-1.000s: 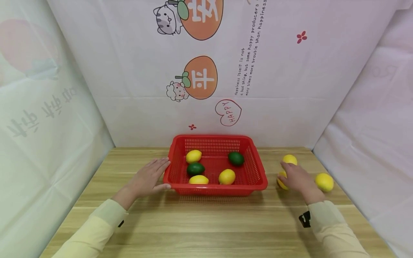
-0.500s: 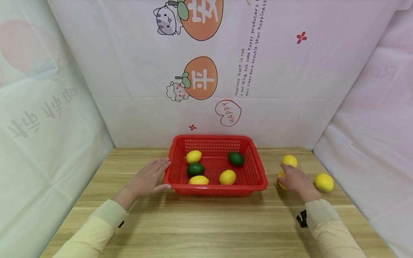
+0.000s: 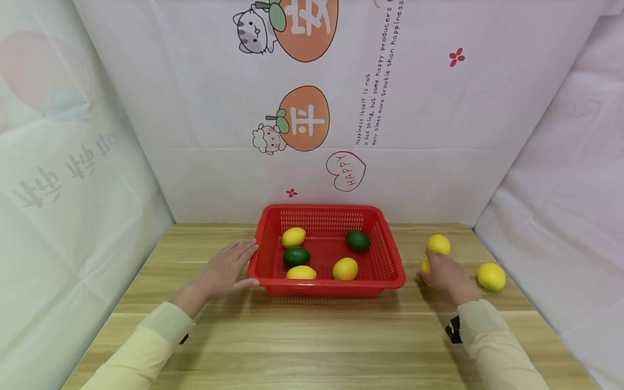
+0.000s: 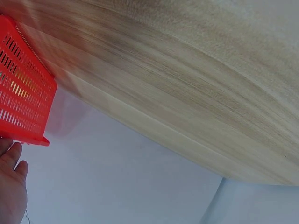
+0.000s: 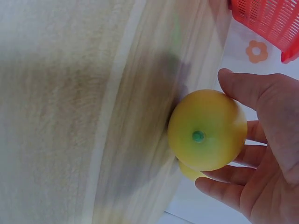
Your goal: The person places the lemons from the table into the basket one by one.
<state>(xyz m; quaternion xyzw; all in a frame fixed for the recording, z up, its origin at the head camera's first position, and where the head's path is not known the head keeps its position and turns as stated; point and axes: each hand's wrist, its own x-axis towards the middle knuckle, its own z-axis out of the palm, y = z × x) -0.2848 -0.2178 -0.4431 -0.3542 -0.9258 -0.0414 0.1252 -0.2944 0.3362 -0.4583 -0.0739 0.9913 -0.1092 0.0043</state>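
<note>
My left hand [image 3: 220,273] rests with fairly straight fingers against the left side of a red plastic basket [image 3: 331,283]; the left wrist view shows its fingertips at the basket's rim [image 4: 28,137]. My right hand [image 3: 449,276] grips a yellow lemon [image 5: 208,130] on the table, thumb on one side and fingers curled round the other. In the head view that hand covers much of this lemon. Two other lemons lie nearby: one just behind the hand [image 3: 439,244], one to its right [image 3: 491,277].
Inside the basket are three lemons, such as the front right lemon [image 3: 345,268], and two dark green lemon-shaped fruits, one at the right [image 3: 358,241] and one at the left [image 3: 296,256]. White printed sheets [image 3: 219,179] enclose the wooden table [image 3: 312,346] at the back and sides.
My right hand has shifted slightly left, its thumb and fingers closing round the front lemon. My left hand and the basket have stayed in place.
</note>
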